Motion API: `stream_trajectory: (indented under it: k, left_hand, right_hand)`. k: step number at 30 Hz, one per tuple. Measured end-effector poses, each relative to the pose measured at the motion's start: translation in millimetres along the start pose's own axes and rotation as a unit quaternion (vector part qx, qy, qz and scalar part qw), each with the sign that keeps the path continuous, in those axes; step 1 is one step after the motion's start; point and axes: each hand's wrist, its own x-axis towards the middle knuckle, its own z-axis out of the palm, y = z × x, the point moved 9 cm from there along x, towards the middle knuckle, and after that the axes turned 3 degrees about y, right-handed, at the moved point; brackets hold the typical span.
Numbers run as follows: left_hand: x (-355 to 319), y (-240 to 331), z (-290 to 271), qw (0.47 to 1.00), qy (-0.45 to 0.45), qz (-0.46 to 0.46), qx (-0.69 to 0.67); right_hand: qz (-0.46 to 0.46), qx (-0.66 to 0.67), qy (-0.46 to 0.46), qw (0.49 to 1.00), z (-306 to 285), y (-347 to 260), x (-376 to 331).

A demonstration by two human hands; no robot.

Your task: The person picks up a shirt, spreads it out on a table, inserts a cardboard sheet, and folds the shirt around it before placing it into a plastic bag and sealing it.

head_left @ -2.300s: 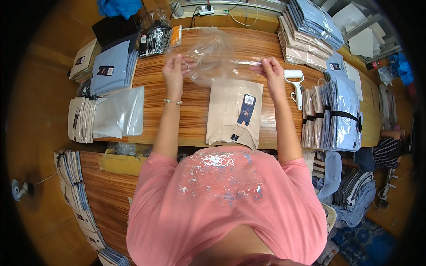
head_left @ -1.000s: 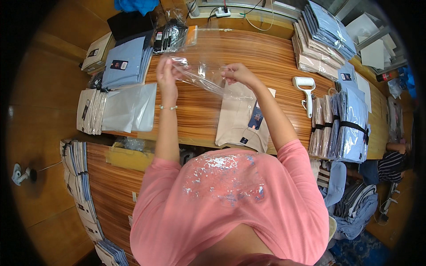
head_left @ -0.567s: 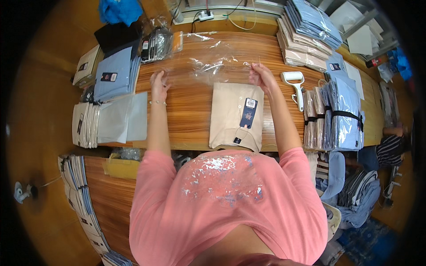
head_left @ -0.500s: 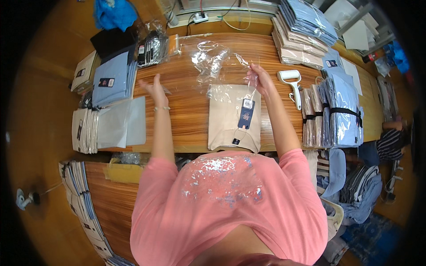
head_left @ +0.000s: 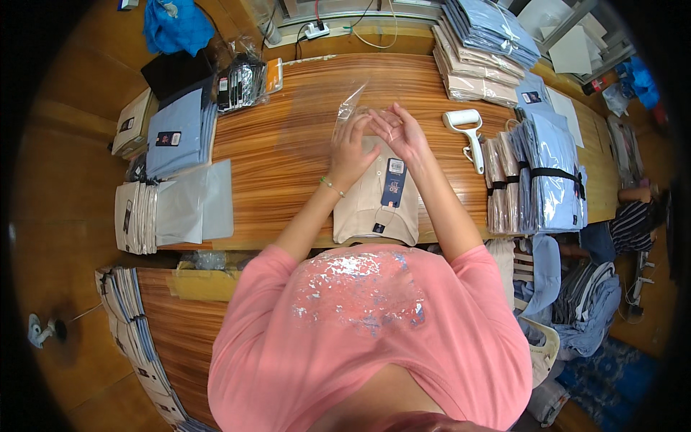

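A folded beige shirt (head_left: pixel 366 205) lies on the table directly in front of me, with a dark blue hang tag (head_left: pixel 392 189) on its front. Past its far end, a clear plastic bag (head_left: pixel 317 119) is spread on the wood. My left hand (head_left: pixel 353 153) is over the shirt's far left corner, its fingers curled at the bag's near edge. My right hand (head_left: pixel 403 135) meets it from the other side, fingers bent around the clear film. The exact pinch is hard to see through the transparent plastic.
A white lint roller (head_left: pixel 466 133) lies to the right, beside banded stacks of bagged shirts (head_left: pixel 551 180). More bagged shirts (head_left: pixel 482 61) are piled at the back right. Folded blue shirts (head_left: pixel 176 137) and translucent sheets (head_left: pixel 209 201) sit at the left. Another person (head_left: pixel 626 230) is at far right.
My left hand has come in from the left to the bag beside my right hand, which has shifted slightly inward. The crumpled bag now lies flatter, extending to the left.
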Motion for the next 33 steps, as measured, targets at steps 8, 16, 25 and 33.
stream_trajectory:
  k: [8, 16, 25, 33]
  left_hand:
    - [49.4, -46.4, -74.6, 0.913, 0.073, -0.205, -0.344]
    - [71.7, -89.2, -153.2, 0.912, 0.138, -0.238, -0.305]
    - [47.8, -111.5, -190.8, 0.878, 0.245, -0.291, -0.292]
    - [49.5, -121.5, -187.8, 0.885, 0.216, -0.297, -0.288]
  right_hand:
    - [-0.187, -0.268, -0.041, 0.944, 26.1, -22.9, -14.0]
    - [-0.044, -0.288, -0.355, 0.889, 113.4, 12.3, -7.8]
    - [-0.25, -0.544, -0.34, 0.725, 137.8, 33.0, -47.7]
    - [-0.403, -0.449, -0.176, 0.778, 143.7, 7.0, -26.8]
